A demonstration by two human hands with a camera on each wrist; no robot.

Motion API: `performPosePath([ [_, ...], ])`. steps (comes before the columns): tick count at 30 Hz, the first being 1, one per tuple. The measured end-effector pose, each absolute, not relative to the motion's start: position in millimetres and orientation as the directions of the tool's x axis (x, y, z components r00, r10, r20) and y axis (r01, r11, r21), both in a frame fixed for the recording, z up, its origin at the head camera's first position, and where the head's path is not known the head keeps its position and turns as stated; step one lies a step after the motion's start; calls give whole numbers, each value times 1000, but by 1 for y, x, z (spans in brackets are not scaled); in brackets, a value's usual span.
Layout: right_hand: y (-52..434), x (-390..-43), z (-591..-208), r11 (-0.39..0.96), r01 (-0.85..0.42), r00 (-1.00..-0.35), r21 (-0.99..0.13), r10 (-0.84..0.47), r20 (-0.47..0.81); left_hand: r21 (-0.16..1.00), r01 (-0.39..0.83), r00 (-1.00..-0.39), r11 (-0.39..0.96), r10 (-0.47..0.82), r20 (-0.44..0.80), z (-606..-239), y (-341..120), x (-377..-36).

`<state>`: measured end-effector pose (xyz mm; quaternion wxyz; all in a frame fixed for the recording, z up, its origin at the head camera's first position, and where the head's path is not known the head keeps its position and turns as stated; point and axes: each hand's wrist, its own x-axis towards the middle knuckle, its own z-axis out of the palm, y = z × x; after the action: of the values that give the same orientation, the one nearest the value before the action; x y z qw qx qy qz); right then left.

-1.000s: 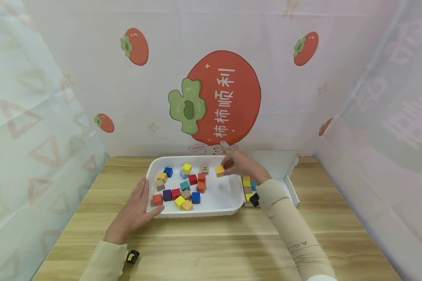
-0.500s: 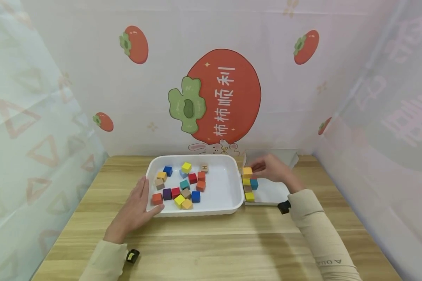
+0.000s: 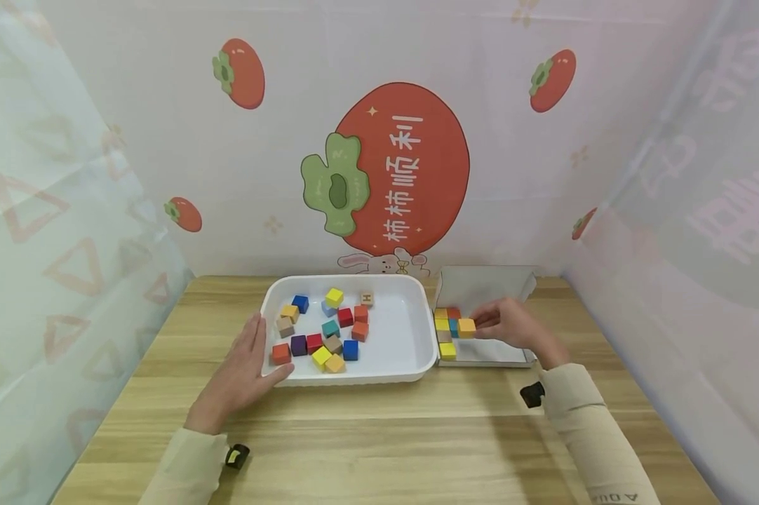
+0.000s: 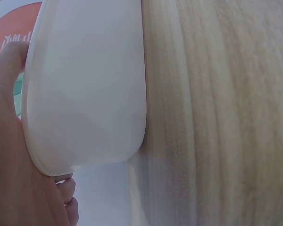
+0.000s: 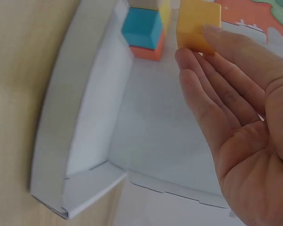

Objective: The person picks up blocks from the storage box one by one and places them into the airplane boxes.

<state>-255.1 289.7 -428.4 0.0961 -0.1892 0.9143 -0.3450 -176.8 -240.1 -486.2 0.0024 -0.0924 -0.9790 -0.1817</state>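
Orange cube (image 3: pixel 466 327): pinched at fingertips of right hand (image 3: pixel 508 327), held inside white box (image 3: pixel 493 351), just beside blue cube (image 3: pixel 454 327) and row of yellow/orange cubes at box's left wall. Box: on tabletop (image 3: pixel 379 435), just right of white tray (image 3: pixel 417 351). Tray: approx. 15 loose coloured cubes, mostly in its left half. Left hand (image 3: pixel 240 375): fingers straight, resting vs. tray's near-left corner, holding nothing.
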Motion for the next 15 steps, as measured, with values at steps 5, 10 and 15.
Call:
performPosePath([
  [5,289,-256,-442,676,-274,-909,-684,-414,-45,354,187,-982,917,183,45,-486,-241,-178],
  [10,286,-257,-456,676,-253,-917,-692,-396,-52,357,187,-982,915,183,45,-486,-241,-178],
  [15,283,-259,-467,695,-243,-926,-677,-373,-51,358,181,-983,916,180,35,-486,-241,-179],
])
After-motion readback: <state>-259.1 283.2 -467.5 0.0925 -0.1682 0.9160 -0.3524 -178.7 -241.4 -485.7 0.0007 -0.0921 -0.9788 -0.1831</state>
